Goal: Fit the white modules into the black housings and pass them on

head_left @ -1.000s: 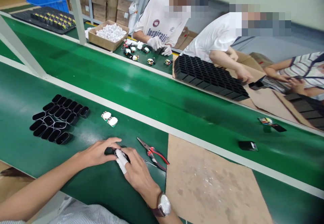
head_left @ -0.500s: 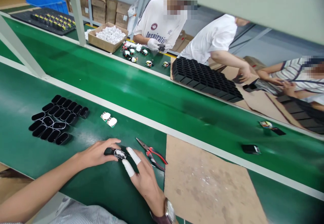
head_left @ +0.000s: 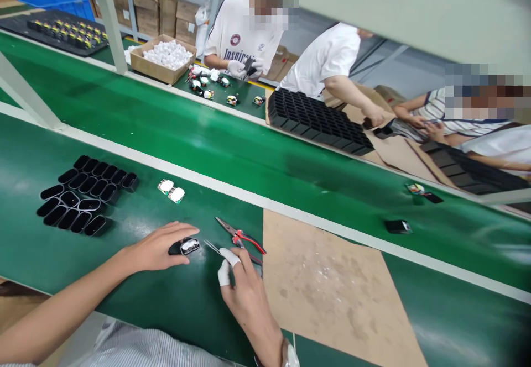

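My left hand (head_left: 155, 249) is curled round a small black oval housing (head_left: 176, 247), which lies on its side. A white-topped part shows in the housing's open end, facing right. Between thumb and fingers, my right hand (head_left: 245, 287) holds thin metal tweezers (head_left: 212, 246). Their tips point at the housing's open end with a small gap between. White covers are on two fingertips of that hand. Just beyond it lie long-nose pliers (head_left: 237, 239) with red and black handles. Two small circuit boards with white tops (head_left: 171, 190) sit farther back.
Several black oval housings (head_left: 85, 190) stand grouped at left, open ends up. A stained cardboard sheet (head_left: 323, 289) covers the bench at right. A green belt (head_left: 232, 140) carries a black housing (head_left: 398, 226). Co-workers work across it, near a box of white pieces (head_left: 164, 60).
My right hand has drawn back to the right from the housing, and the tweezers now show clearly. The housing stays in my left hand. The whole view has shifted slightly.
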Available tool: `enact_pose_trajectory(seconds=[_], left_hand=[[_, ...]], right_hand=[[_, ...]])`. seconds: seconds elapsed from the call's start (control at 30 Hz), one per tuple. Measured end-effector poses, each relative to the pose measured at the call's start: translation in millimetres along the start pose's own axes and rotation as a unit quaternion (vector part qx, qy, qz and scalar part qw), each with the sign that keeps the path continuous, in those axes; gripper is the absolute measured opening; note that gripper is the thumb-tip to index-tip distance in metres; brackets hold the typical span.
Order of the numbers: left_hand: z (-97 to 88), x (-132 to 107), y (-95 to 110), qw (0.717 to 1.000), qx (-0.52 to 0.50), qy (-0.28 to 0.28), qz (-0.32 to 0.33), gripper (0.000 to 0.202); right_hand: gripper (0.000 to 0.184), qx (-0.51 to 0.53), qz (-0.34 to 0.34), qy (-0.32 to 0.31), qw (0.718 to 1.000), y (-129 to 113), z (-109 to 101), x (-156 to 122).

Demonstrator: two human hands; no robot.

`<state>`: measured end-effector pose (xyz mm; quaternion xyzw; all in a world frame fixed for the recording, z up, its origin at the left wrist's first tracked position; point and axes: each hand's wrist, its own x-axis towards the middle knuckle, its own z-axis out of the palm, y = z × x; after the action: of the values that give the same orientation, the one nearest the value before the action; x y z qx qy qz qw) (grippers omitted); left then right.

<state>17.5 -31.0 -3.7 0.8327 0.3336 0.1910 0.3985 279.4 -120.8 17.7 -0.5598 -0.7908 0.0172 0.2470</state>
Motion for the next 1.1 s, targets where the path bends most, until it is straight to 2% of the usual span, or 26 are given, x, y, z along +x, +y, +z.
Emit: enact_pose_trajectory(seconds=[0.1, 0.23, 0.5, 0.67, 1.1], left_hand=[[-0.9, 3.1, 0.4, 1.000, 0.013, -0.025, 0.002, 0.063], [-1.8, 5.6, 2.0, 1.000, 0.005, -0.016, 0.002, 0.054], [-1.9, 5.7, 3.0, 1.000, 0.003, -0.003, 0.010, 0.054], [-2.0, 4.8, 2.1, 1.000, -0.002, -0.001, 0.018, 0.056], [-1.7, 4.4, -1.2, 0.999, -0.018, 0.001, 0.044, 0.060]], right_hand=[[0.031, 0.040, -0.017, -0.014, 0.999, -17.6, -8.1, 9.8], [0.029, 0.003, -0.056, -0.017, 0.998, -29.7, -6.3, 11.3], [0.025, -0.082, -0.093, -0.014, 0.992, -30.3, -10.0, 4.2], [0.028, -0.090, -0.098, -0.032, 0.991, -33.5, -16.0, 8.4], [0.027, -0.098, -0.117, -0.036, 0.988, -36.3, -15.2, 13.4]])
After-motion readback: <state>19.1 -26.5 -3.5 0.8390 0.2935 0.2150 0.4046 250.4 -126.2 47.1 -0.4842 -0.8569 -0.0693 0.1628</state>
